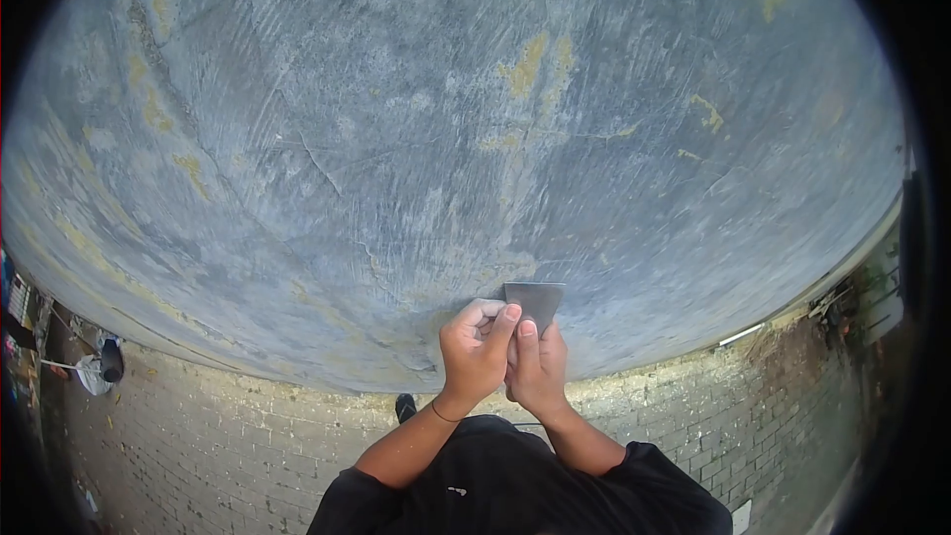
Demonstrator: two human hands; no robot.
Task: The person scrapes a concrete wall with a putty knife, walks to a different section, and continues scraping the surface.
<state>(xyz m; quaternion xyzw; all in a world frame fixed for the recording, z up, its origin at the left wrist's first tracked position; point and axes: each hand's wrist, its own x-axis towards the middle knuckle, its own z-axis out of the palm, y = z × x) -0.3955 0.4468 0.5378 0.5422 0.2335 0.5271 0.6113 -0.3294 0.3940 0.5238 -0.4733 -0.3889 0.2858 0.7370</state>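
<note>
Both hands are closed together on one tool: the left hand (475, 349) and the right hand (538, 369) are wrapped around the handle of a broad-bladed scraper (535, 301), so that each grip is shut on it, with the right thumb laid up along the back of the blade. Only the grey trapezoid blade is seen above the fingers; the handle is hidden inside the two fists.

Largest in view is the grey plastered wall (426, 139), marked by yellowish patches, fine cracks and slanting stroke lines. The blade is held flat-edged against its lower part, just above the hands. Below runs a brick-paved floor (248, 436), and a dark shoe (405, 406) is seen beside the left wrist, which bears a thin band.

For a clean pass, it is judged that the blade should be kept at a shallow angle, its full edge in contact, with even pressure from both hands
</note>
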